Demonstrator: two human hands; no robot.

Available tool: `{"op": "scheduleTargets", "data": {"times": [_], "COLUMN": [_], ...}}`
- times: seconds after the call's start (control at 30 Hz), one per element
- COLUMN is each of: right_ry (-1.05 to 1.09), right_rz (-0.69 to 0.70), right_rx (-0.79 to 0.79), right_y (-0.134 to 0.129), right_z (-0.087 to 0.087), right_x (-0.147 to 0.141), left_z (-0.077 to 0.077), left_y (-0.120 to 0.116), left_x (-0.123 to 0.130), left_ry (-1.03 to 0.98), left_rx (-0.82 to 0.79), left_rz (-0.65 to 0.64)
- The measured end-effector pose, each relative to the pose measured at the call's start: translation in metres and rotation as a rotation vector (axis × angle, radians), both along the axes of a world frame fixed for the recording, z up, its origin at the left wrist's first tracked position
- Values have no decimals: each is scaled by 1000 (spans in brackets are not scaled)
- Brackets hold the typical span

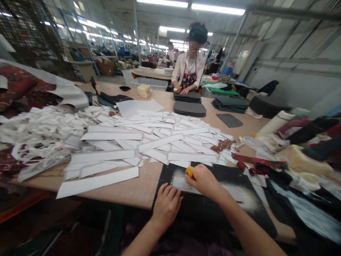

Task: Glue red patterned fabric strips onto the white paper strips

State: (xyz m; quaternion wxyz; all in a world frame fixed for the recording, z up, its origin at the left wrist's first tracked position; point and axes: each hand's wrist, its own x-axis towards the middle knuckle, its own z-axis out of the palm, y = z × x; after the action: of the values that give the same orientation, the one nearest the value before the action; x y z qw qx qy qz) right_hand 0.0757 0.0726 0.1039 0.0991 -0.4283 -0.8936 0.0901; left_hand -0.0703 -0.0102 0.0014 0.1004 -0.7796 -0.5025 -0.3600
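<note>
My right hand [201, 177] is closed round a small yellow tool [190, 172], held above a black sheet [234, 174] with pale, worn patches at the table's front edge. Just left of it, my left hand [167, 202] rests on the near left part of that sheet, its fingers bent and close together; whether anything lies under them is hidden. Beyond both hands spreads a loose pile of white strips [160, 142] with grey edges. One long white strip [98, 182] lies apart at the pile's near left side.
White scraps [39, 131] are heaped at the left. Across the table [133, 188], a person [189, 67] in an apron works over stacked dark grey pieces [189, 108]. A yellowish block [144, 91] sits at the back. Fabric scraps [303, 160] and a white roll [277, 122] lie at the right.
</note>
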Motion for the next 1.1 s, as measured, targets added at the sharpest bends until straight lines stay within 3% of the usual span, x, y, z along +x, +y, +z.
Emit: {"op": "scheduleTargets", "data": {"times": [0.17, 0.27, 0.37, 0.47, 0.53, 0.6, 0.67, 0.77, 0.87, 0.93, 1.0, 1.1], "right_ry": [42, -50, 27, 102, 58, -74, -174, 9, 346, 399, 353, 165], "right_rz": [84, 17, 19, -44, -216, -414, -539, -502, -328, -265, -331, -634], "right_rx": [-56, -16, -39, -167, -223, -180, -63, -5, -130, -207, -264, -211], "right_y": [-2, -7, -11, -9, -6, -5, -10, -23, -31, -31, -26, -21], "right_z": [5, 6, 5, 3, 3, 7, 14, 16, 4, -6, -11, -10], "right_x": [0, 3, 20, 69, 116, 161, 184, 161, 106, 89, 101, 152], "left_z": [1, 3, 4, 5, 5, 5, 4, 2, 1, 1, 1, 0], "left_y": [1, 1, 0, 0, 1, 1, 2, 4, 5, 5, 5, 6], "left_x": [0, 0, 0, 0, 0, 0, -1, -2, -4, -6, -6, -6], "left_ry": [-4, -4, 0, 2, -2, -9, -11, 2, 36, 53, 49, 25], "left_rx": [21, 10, 3, 10, 20, 33, 36, 39, 63, 77, 78, 77], "left_rz": [6, 3, -3, -13, -22, -33, -44, -63, -82, -95, -100, -101]}}
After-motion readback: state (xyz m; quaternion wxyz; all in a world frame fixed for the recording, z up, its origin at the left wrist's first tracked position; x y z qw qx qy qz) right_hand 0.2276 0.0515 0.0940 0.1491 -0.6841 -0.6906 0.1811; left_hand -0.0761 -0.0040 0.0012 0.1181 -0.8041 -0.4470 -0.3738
